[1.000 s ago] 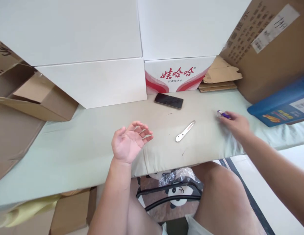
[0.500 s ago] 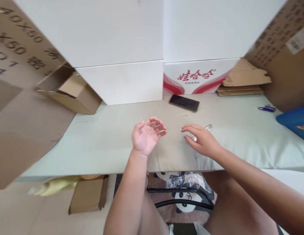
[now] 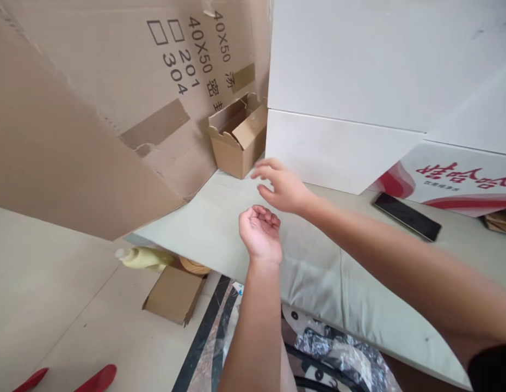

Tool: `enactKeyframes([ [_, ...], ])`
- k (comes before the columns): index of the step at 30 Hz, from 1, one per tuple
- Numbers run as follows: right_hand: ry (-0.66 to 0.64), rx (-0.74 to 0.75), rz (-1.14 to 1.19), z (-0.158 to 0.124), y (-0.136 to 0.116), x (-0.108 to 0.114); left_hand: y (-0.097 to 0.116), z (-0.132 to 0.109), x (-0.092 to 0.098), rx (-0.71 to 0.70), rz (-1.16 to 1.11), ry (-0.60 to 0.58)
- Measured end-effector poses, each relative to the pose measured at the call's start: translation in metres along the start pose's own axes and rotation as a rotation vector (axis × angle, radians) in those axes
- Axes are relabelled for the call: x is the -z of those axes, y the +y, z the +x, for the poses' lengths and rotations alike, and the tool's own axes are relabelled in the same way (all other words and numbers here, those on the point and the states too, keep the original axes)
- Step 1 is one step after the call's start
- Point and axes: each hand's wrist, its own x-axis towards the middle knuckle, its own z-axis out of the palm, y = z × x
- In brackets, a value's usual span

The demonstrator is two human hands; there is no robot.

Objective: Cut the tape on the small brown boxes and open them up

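My left hand (image 3: 261,234) is palm up over the pale green cloth-covered surface (image 3: 318,261), its fingers loosely curled and apart from the thumb, with nothing in it. Just above it in the view, my right hand (image 3: 282,188) reaches left, palm down, fingers spread and holding nothing. Its fingertips are close to the small open cardboard box (image 3: 230,155) in the corner; whether they touch it cannot be made out. A black phone (image 3: 408,216) lies on the cloth to the right.
White boxes (image 3: 343,65) stand behind the surface, and a large cardboard panel (image 3: 114,109) rises at the left. Below are a yellow bottle (image 3: 149,258), a flat cardboard box (image 3: 175,294) and red objects (image 3: 98,378) on the floor.
The view has turned left. My right hand has moved across to the left, above my left hand and near the small box. My left hand's fingers are more curled.
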Motion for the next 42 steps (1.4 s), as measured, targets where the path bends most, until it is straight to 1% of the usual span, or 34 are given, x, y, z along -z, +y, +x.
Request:
enactKeyframes([
  [2, -0.02, -0.005, -0.051, 0.049, -0.01, -0.008, 0.005, 0.003, 0.001, -0.008, -0.013, 0.007],
  [4, -0.096, -0.074, -0.126, 0.086, -0.016, -0.016, 0.006, 0.005, 0.001, 0.003, 0.006, -0.016],
  [6, -0.172, -0.122, -0.17, 0.105, -0.018, -0.023, 0.008, 0.006, 0.002, 0.0, 0.026, -0.039],
  [7, -0.179, -0.131, -0.178, 0.106, -0.017, -0.025, 0.01, 0.006, 0.003, -0.019, 0.029, -0.036],
  [8, -0.158, -0.133, -0.173, 0.101, -0.015, -0.027, 0.012, 0.006, 0.005, -0.051, 0.027, -0.021],
  [10, -0.067, -0.129, -0.118, 0.077, -0.012, -0.024, 0.019, 0.006, 0.011, -0.163, 0.022, 0.043],
  [12, 0.008, -0.125, 0.025, 0.035, -0.008, -0.013, 0.025, 0.006, 0.018, -0.32, 0.024, 0.115],
  [14, 0.04, -0.138, 0.252, -0.022, -0.007, 0.006, 0.029, 0.008, 0.026, -0.471, 0.044, 0.163],
  [15, 0.07, -0.152, 0.312, -0.054, -0.007, 0.018, 0.03, 0.009, 0.029, -0.525, 0.064, 0.177],
  [16, 0.131, -0.188, 0.309, -0.088, -0.008, 0.031, 0.03, 0.01, 0.031, -0.56, 0.092, 0.189],
  [18, 0.25, -0.277, 0.228, -0.156, -0.013, 0.057, 0.025, 0.011, 0.031, -0.581, 0.168, 0.2],
  [20, 0.349, -0.39, 0.126, -0.215, -0.02, 0.081, 0.017, 0.01, 0.026, -0.549, 0.248, 0.165],
  [21, 0.385, -0.372, 0.063, -0.238, -0.024, 0.091, 0.012, 0.008, 0.021, -0.515, 0.283, 0.119],
  [22, 0.382, -0.313, 0.016, -0.257, -0.029, 0.101, 0.006, 0.006, 0.016, -0.472, 0.315, 0.06],
  [23, 0.336, -0.215, -0.02, -0.27, -0.032, 0.11, 0.0, 0.003, 0.01, -0.422, 0.345, -0.008],
  [25, 0.194, 0.006, -0.085, -0.284, -0.038, 0.125, -0.015, -0.004, -0.001, -0.323, 0.398, -0.152],
  [26, 0.135, 0.08, -0.12, -0.288, -0.04, 0.131, -0.022, -0.008, -0.007, -0.294, 0.419, -0.222],
  [27, 0.1, 0.12, -0.153, -0.29, -0.041, 0.136, -0.031, -0.011, -0.012, -0.285, 0.438, -0.285],
  [28, 0.096, 0.131, -0.182, -0.293, -0.042, 0.14, -0.039, -0.014, -0.016, -0.29, 0.454, -0.341],
  [29, 0.114, 0.108, -0.2, -0.296, -0.041, 0.143, -0.047, -0.017, -0.021, -0.305, 0.466, -0.387],
  [31, 0.168, 0.019, -0.191, -0.306, -0.037, 0.145, -0.063, -0.021, -0.028, -0.349, 0.488, -0.438],
  [34, 0.25, -0.151, -0.134, -0.321, -0.023, 0.142, -0.084, -0.025, -0.036, -0.365, 0.555, -0.496],
  [36, 0.302, -0.238, -0.121, -0.327, -0.012, 0.138, -0.094, -0.027, -0.039, -0.372, 0.627, -0.533],
  [39, 0.392, -0.302, -0.122, -0.33, 0.003, 0.129, -0.105, -0.028, -0.04, -0.439, 0.759, -0.513],
  [41, 0.468, -0.282, -0.087, -0.331, 0.01, 0.123, -0.109, -0.027, -0.038, -0.488, 0.854, -0.468],
  [42, 0.536, -0.26, -0.066, -0.332, 0.013, 0.121, -0.11, -0.025, -0.036, -0.518, 0.894, -0.445],
])
